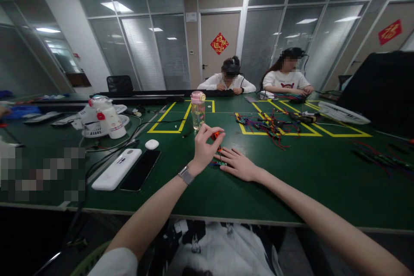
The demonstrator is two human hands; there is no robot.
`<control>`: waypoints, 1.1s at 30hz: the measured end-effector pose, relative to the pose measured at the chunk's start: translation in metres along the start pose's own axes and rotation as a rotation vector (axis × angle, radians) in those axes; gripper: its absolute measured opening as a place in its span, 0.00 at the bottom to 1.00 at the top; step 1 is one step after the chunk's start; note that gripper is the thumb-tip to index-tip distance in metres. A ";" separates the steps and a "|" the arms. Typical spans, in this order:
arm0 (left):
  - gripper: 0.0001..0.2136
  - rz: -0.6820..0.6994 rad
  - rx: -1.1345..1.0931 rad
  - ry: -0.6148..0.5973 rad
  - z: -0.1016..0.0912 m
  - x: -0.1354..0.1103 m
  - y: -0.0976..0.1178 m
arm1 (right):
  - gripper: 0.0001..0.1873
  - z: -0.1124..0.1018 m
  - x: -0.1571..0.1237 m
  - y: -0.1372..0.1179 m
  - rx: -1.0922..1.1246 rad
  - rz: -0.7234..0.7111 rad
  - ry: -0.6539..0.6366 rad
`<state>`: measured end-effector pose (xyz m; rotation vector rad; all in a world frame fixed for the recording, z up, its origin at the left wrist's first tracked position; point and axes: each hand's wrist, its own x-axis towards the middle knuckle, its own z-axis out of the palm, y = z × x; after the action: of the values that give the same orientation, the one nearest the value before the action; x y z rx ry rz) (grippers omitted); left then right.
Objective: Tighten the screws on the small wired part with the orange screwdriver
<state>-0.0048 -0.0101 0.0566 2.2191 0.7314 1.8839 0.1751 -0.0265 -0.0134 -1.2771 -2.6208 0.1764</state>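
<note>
My left hand [204, 145] is raised a little above the green table [291, 181], its fingers pinched on a small orange-red piece [216, 135] with a thin cord. My right hand [238, 164] lies flat on the table just to the right, fingers stretched out and pressing on a small bundle of coloured cords [217, 163]. A wristwatch [186, 175] is on my left wrist.
A clear water bottle with a pink cap [198, 110] stands behind my hands. A white power bank [117, 169], black phone [140, 170] and white earbud case [152, 144] lie left. A pile of coloured cords [270, 125] lies right of centre. Two people sit at the far side.
</note>
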 end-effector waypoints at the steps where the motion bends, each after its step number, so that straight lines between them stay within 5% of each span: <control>1: 0.05 0.006 0.005 0.007 0.000 0.000 0.000 | 0.29 0.000 0.000 0.000 -0.002 -0.001 0.002; 11: 0.15 -0.036 -0.144 -0.142 0.001 -0.004 -0.002 | 0.33 -0.002 0.007 0.004 -0.019 -0.015 0.007; 23: 0.08 0.030 -0.034 -0.086 0.001 -0.004 0.000 | 0.35 -0.004 0.007 0.004 -0.010 -0.020 0.005; 28: 0.16 0.040 -0.076 -0.170 0.002 -0.009 0.002 | 0.31 -0.003 0.006 0.008 0.095 -0.046 0.074; 33: 0.11 0.070 0.016 -0.084 0.003 -0.007 0.002 | 0.23 -0.002 0.003 0.012 0.243 -0.111 0.159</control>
<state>-0.0023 -0.0140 0.0507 2.3473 0.6666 1.8079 0.1832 -0.0166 -0.0139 -1.0195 -2.4394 0.3478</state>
